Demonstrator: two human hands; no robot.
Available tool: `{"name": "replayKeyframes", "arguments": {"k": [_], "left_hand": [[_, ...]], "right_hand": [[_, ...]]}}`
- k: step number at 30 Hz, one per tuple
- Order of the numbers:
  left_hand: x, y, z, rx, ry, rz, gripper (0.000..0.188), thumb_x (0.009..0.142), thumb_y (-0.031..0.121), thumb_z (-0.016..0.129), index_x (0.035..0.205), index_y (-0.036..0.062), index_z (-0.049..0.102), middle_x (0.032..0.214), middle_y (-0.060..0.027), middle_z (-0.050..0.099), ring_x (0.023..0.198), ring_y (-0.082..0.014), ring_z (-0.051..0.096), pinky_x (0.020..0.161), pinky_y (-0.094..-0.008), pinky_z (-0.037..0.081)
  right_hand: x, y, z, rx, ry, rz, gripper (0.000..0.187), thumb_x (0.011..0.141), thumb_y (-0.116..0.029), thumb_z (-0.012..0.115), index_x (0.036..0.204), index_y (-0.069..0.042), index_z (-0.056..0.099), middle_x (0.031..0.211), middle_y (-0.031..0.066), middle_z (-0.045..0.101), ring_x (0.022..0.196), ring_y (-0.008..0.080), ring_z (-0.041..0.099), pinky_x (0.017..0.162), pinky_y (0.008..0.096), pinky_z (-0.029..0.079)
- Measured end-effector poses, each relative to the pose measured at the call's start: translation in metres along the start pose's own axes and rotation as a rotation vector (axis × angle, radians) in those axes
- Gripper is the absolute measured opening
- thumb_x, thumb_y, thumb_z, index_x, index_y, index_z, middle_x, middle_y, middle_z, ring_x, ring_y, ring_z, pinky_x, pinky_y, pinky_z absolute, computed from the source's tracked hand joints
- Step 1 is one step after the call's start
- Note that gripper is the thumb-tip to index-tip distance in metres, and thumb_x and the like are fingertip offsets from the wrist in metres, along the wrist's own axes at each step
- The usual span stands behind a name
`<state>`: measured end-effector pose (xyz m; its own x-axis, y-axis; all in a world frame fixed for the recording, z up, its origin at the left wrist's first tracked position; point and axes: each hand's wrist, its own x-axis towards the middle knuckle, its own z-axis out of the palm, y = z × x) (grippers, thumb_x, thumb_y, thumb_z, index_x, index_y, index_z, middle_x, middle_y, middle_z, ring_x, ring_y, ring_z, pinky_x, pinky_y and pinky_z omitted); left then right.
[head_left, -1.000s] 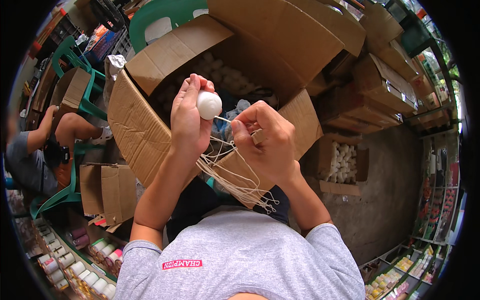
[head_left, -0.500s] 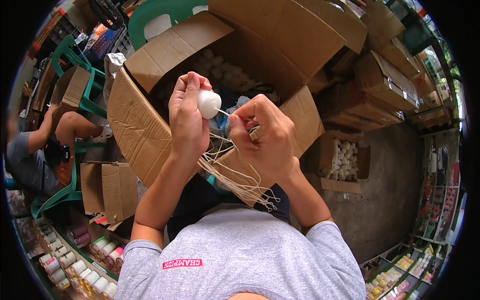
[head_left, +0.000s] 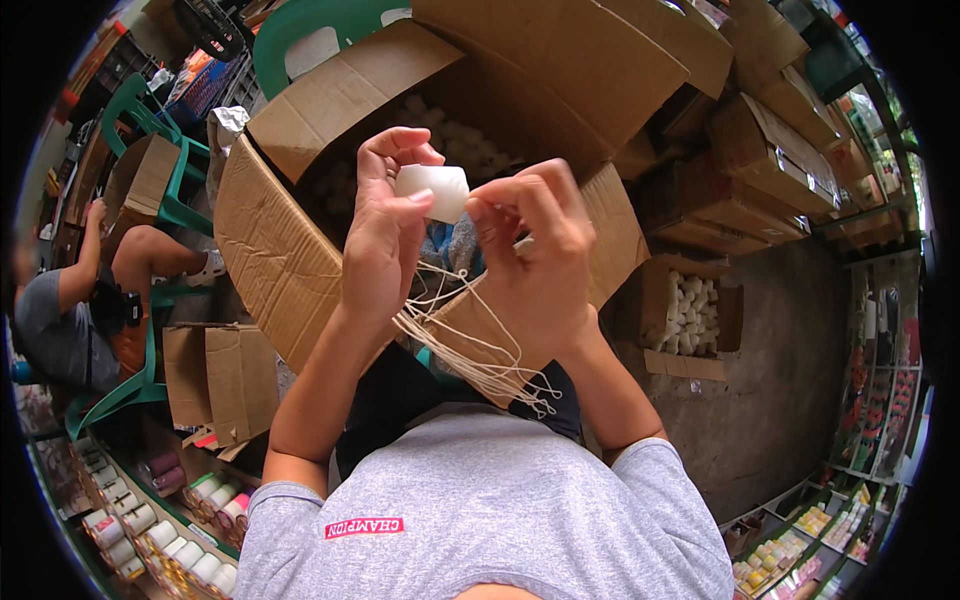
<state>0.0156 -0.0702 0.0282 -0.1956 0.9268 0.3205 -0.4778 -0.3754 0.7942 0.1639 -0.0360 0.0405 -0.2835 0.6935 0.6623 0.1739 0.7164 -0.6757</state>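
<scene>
My left hand (head_left: 385, 225) holds a short white candle (head_left: 433, 192) between thumb and fingers, turned on its side above a large open carton (head_left: 270, 245). My right hand (head_left: 540, 240) is closed in a pinch right at the candle's right-hand end, where the white wick enters; the fingertips cover most of that wick. Below my hands, a bundle of loose white wicks (head_left: 480, 365) drapes over the carton's near flap (head_left: 460, 320). Inside the carton lie many white candles (head_left: 465, 140) and a bluish cloth or bag (head_left: 440, 240), partly hidden by my hands.
A smaller box of white pieces (head_left: 690, 315) stands on the floor at right. Stacked cartons (head_left: 770, 160) fill the far right. At left, a person (head_left: 75, 310) sits by green chairs (head_left: 150, 370). Shelves with candles (head_left: 150, 525) line the lower left.
My left hand has turned the candle so its side shows rather than its end. My right fingers have moved up against the candle, and the length of wick between them no longer shows.
</scene>
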Motion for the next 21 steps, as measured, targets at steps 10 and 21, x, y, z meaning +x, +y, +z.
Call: {"name": "replayKeyframes", "arguments": {"k": [10,21], "left_hand": [[-0.005,0.007,-0.004,0.077,0.036,-0.007,0.055,0.083,0.007,0.075,0.127,0.0,0.042,0.122,-0.016,0.054,0.125,-0.032,0.053,0.105,-0.0381,0.045],[-0.013,-0.006,0.005,0.043,0.046,-0.02,0.055,0.088,0.009,0.07,0.134,0.0011,0.041,0.125,-0.015,0.054,0.125,-0.0341,0.053,0.105,-0.0424,0.046]], "right_hand": [[-0.005,0.007,-0.006,0.38,0.039,0.202,0.018,0.082,0.008,0.07,0.095,-0.001,0.061,0.086,0.0056,0.057,0.08,0.0117,0.058,0.071,0.0238,0.049],[-0.011,0.006,0.003,0.511,0.091,0.3,0.021,0.081,0.007,0.072,0.094,0.0,0.056,0.085,0.0053,0.063,0.078,0.0095,0.062,0.075,0.0233,0.052]]}}
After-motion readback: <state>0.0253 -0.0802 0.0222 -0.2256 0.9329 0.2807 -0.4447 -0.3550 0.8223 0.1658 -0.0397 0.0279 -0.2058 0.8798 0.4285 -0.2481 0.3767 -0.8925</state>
